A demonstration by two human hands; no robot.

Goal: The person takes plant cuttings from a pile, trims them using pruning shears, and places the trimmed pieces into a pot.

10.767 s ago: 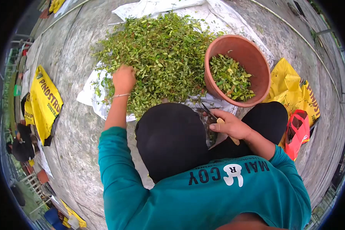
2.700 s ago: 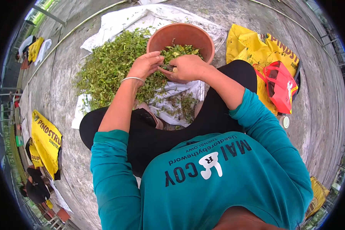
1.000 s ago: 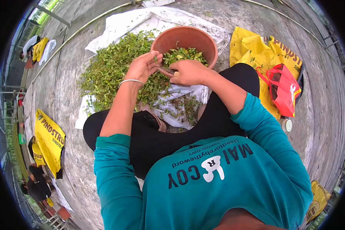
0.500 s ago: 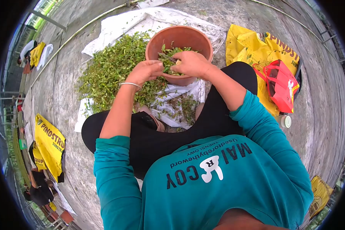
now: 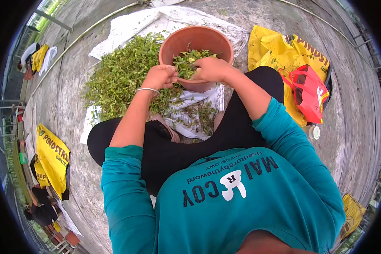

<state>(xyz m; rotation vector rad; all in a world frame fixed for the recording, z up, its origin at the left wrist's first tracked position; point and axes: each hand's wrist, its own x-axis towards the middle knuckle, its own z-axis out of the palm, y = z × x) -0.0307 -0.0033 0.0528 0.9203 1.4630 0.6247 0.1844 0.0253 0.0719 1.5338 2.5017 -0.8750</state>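
My left hand (image 5: 161,77) is closed in a pinch at the left rim of a terracotta-coloured tub (image 5: 168,44). What its fingertips hold is too small to make out. Over the tub's near rim, my right hand (image 5: 213,70) is closed around dark-bladed pruning shears, mostly hidden by the fingers and leaves. Leafy green cuttings (image 5: 192,55) lie inside the tub. Left of it, a large heap of leafy stems (image 5: 118,78) spreads over a white sheet (image 5: 133,25), close to my left wrist.
A yellow printed sack (image 5: 264,44) and a red bag (image 5: 309,95) lie to the right, near a lidded container (image 5: 313,132). Loose trimmings (image 5: 205,116) lie between my feet. Another yellow sack (image 5: 53,154) and a person in dark clothing (image 5: 43,207) are at left.
The dark blades, plainly visible between my hands before, are now mostly hidden. My right hand has tilted lower toward the tub's near rim. My left hand stays pinched beside it.
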